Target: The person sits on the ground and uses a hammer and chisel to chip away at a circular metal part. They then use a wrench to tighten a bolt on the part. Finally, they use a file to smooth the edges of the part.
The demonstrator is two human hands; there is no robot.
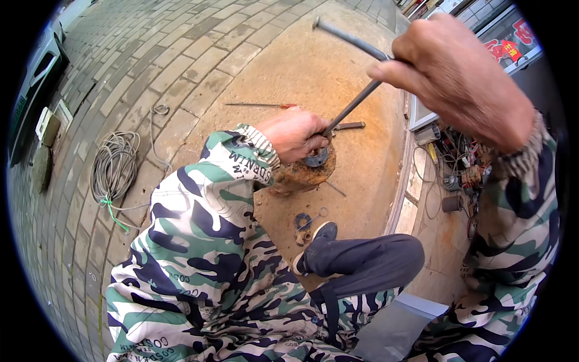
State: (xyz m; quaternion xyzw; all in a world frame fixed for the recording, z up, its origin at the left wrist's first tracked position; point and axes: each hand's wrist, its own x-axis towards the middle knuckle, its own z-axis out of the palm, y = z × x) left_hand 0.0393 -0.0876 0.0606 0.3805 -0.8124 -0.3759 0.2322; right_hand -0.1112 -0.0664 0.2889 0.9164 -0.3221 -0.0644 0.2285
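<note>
My right hand (440, 72) is raised at the upper right, its fingers wrapped round the top of a T-handle wrench (357, 104). One arm of its grey handle juts out to the left of the fist; any other arm is hidden. The thin shaft slants down to my left hand (292, 134), which is closed round its lower end. Just below those fingers, a dark round metal part (316, 159) sits on a rust-stained stump (297, 180). The wrench's tip and part of the metal piece are hidden by my left hand.
Beyond the stump lie a screwdriver (259, 105) and a hammer-like handle (351, 125). A dark ring (303, 222) and small parts lie near my shoe (324, 232). Coiled rope (114, 166) rests on the paving at left. Tangled wires and tools (461, 172) crowd the right doorway.
</note>
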